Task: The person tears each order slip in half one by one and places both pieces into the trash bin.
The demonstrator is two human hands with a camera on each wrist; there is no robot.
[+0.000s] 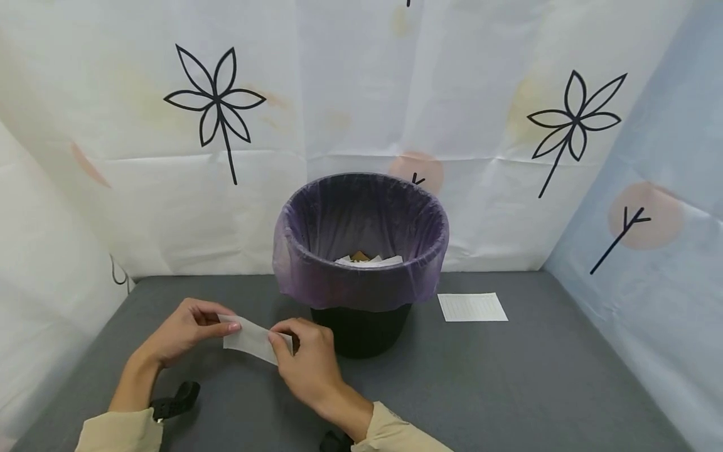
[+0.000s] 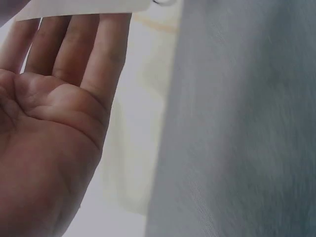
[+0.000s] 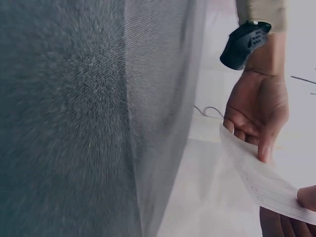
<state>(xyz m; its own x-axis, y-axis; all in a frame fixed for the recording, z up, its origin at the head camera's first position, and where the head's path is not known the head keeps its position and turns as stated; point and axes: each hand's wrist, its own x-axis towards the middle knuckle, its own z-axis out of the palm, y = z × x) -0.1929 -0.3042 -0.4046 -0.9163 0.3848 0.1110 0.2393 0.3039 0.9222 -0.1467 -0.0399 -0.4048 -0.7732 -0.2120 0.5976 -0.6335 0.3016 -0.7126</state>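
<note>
A strip of white paper (image 1: 251, 339) is stretched between my two hands above the grey table, left of the bin. My left hand (image 1: 189, 331) pinches its left end between thumb and fingers. The other end is pinched by my right hand (image 1: 309, 361), thumb on top. In the right wrist view the paper (image 3: 259, 180) shows faint ruled lines and small printed marks. The left wrist view shows my left palm (image 2: 52, 133), with the fingertips hidden behind the paper's edge.
A dark bin (image 1: 361, 333) with a purple liner (image 1: 361, 289) stands at the table's back middle, holding white paper scraps (image 1: 373, 261) and a brown piece. Right of it, a ruled white sheet (image 1: 473, 307) lies flat on the grey table (image 1: 536, 376). Patterned cloth walls surround the table.
</note>
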